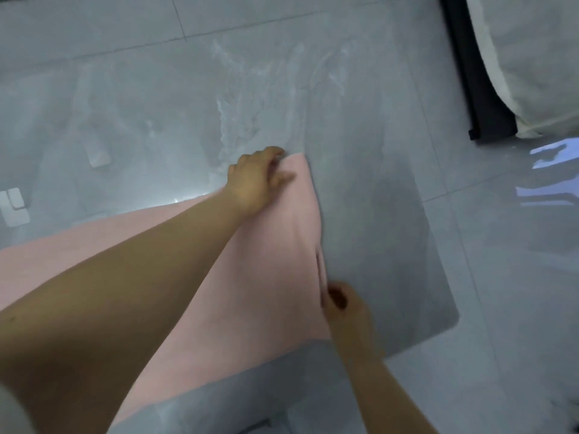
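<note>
A pink cloth (269,277) lies spread over a glossy grey tabletop (376,230). My left hand (257,177) reaches across it and grips the cloth's far right corner, fingers curled over the edge. My right hand (341,305) pinches the cloth's right edge nearer to me, where the fabric bunches in a small fold. My left forearm covers much of the cloth's middle.
The table's rounded corner (451,321) is at the right, with grey floor tiles (517,277) beyond it. A black frame (476,89) with a white cover (532,57) stands at the upper right. Pale smears (250,89) mark the tabletop beyond the cloth.
</note>
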`<action>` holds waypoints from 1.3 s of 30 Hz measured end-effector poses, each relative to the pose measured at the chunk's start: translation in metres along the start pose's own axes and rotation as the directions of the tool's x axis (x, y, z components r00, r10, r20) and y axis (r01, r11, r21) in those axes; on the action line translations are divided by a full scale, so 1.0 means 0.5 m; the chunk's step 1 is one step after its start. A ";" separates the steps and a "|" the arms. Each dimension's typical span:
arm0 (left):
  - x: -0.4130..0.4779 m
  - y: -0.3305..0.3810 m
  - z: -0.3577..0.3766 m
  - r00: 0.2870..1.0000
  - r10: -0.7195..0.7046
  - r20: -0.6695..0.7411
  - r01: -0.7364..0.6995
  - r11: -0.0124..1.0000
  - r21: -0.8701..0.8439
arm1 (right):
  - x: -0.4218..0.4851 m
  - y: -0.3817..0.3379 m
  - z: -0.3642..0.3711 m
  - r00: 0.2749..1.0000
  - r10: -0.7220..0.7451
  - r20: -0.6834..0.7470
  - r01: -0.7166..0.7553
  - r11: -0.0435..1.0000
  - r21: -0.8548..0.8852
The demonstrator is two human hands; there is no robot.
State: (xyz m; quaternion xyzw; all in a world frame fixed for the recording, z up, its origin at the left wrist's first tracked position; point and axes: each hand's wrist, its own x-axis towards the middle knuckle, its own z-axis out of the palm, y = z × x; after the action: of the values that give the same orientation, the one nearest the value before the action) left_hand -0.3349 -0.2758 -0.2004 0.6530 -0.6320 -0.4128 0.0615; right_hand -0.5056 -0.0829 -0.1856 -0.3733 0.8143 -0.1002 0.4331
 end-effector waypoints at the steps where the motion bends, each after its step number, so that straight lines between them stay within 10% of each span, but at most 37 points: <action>1: 0.012 0.015 0.007 0.999 -0.034 0.021 0.033 0.999 0.027 | -0.011 0.008 0.015 1.000 -0.004 0.005 0.004 1.000 0.010; 5: 0.028 0.060 0.023 0.995 -0.086 0.056 0.073 0.976 0.203 | -0.025 0.018 0.051 0.985 -0.131 -0.114 0.123 0.990 -0.076; 14: 0.020 0.021 -0.021 0.981 -0.194 -0.010 0.191 0.973 -0.126 | 0.019 0.074 -0.049 0.879 -0.009 -0.476 0.084 0.987 0.138; 19: 0.017 0.051 -0.009 0.989 -0.148 -0.017 0.146 0.985 -0.095 | -0.020 0.060 0.029 0.921 -0.259 -0.291 0.222 0.963 -0.153; 34: 0.042 0.088 -0.009 0.993 -0.009 -0.114 -0.030 0.943 -0.331 | 0.006 0.159 -0.092 0.926 0.099 -0.364 0.056 0.917 0.394; 39: 0.044 0.108 0.037 0.989 0.001 -0.149 -0.048 0.947 -0.317 | 0.014 0.184 -0.092 0.918 0.064 -0.391 0.016 0.980 0.198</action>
State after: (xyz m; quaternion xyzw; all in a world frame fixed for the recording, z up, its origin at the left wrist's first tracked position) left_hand -0.3911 -0.2974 -0.1901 0.6550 -0.5586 -0.4598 0.2179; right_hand -0.5919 -0.0307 -0.2070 -0.2905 0.8754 -0.2486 0.2957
